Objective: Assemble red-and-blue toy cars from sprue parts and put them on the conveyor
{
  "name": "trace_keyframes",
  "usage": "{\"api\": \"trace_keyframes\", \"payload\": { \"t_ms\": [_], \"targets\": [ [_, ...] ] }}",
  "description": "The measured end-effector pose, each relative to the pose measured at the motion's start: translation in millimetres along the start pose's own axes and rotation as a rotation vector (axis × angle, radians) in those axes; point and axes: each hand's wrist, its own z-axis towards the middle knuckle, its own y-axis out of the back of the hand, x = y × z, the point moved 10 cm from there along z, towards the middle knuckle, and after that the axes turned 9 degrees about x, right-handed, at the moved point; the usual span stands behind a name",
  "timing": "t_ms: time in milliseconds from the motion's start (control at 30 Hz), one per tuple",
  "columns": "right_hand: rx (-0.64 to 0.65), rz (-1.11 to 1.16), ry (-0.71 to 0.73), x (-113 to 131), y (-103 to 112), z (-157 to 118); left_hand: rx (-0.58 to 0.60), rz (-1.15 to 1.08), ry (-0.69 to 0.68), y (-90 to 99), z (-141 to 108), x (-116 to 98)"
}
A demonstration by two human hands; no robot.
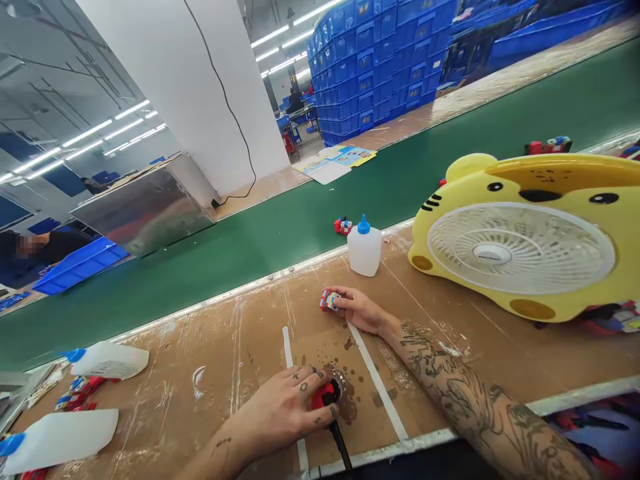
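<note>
My left hand [285,408] is wrapped round a red and black corded tool [326,395] low on the brown table, its black cable running down to the front edge. Dark wet-looking spots surround the tool's round metal end. Farther forward, my right hand [357,309] pinches a small red, white and blue toy piece [329,300] between thumb and fingers, just above the table or resting on it. Behind that hand stands a white bottle with a blue cap [365,250]. Another small red toy [343,226] is on the green belt beside the bottle.
A yellow animal-shaped fan [520,247] fills the right side. Two white bottles [113,360] [65,437] lie at the left with red toy pieces [83,392] between them. Beyond the green belt [280,233] are stacked blue crates [373,67], printed card [335,163] and a person [55,250].
</note>
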Motion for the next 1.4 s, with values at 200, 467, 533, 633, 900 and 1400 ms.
{"api": "trace_keyframes", "payload": {
  "t_ms": [200, 467, 533, 633, 900, 1400],
  "targets": [
    [0.025, 0.012, 0.001, 0.4, 0.5, 2.2, 0.109, 0.051, -0.046, -15.4, 15.9, -1.4],
    [0.06, -0.049, 0.021, 4.0, -13.4, -4.2, -0.09, -0.522, 0.233, -7.9, -2.6, 49.8],
    [0.076, -0.066, 0.029, 2.9, -18.2, -5.6, -0.322, -0.79, 0.414, -15.6, -16.7, 84.0],
    [0.09, -0.103, 0.044, -1.0, -21.1, -5.6, -0.681, -1.153, 0.652, -42.7, -36.5, 126.0],
    [0.088, -0.301, 0.088, -5.3, -14.2, -0.6, -0.82, -1.391, 0.767, -66.3, -15.2, 148.8],
    [-0.307, -1.181, 0.604, 48.1, -47.1, -38.9, -0.671, -0.823, 0.913, -33.0, 53.5, 179.6]
  ]
}}
